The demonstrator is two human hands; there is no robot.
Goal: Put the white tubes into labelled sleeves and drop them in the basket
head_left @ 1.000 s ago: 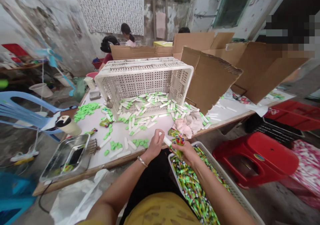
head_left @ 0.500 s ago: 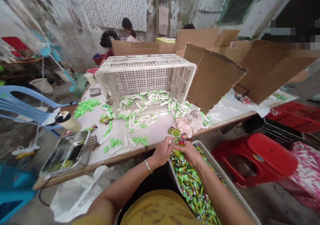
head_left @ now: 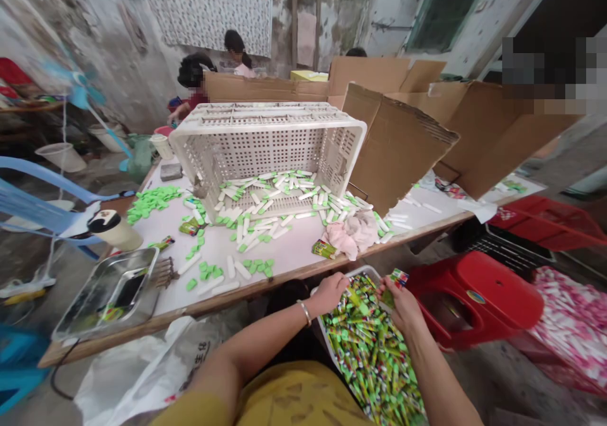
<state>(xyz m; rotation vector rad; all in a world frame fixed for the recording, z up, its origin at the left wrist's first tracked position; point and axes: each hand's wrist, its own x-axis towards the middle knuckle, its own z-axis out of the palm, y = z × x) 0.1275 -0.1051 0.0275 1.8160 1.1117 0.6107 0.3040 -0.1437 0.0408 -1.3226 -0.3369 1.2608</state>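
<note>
My left hand (head_left: 332, 289) is down at the near rim of a white basket (head_left: 318, 326) full of green wrapped tubes (head_left: 370, 356), with its fingers curled over the top tubes. My right hand (head_left: 401, 301) hovers over the same basket and pinches a small stack of colourful labels (head_left: 397, 279). On the white table (head_left: 213, 249) in front lie loose white tubes (head_left: 263, 217) and green caps (head_left: 258, 266). They spill from a white crate (head_left: 265, 148) tipped on its side.
A pink cloth (head_left: 353, 233) and a small green packet (head_left: 322, 249) lie near the table's front edge. A metal tray (head_left: 104, 293) sits at the left corner, a red stool (head_left: 478, 299) on my right. Open cardboard boxes (head_left: 403, 141) stand behind. People sit at the far end.
Both hands dropped from the table edge into the basket and moved apart. The white tube my left hand held a second ago is gone from view. The labels went right with my right hand.
</note>
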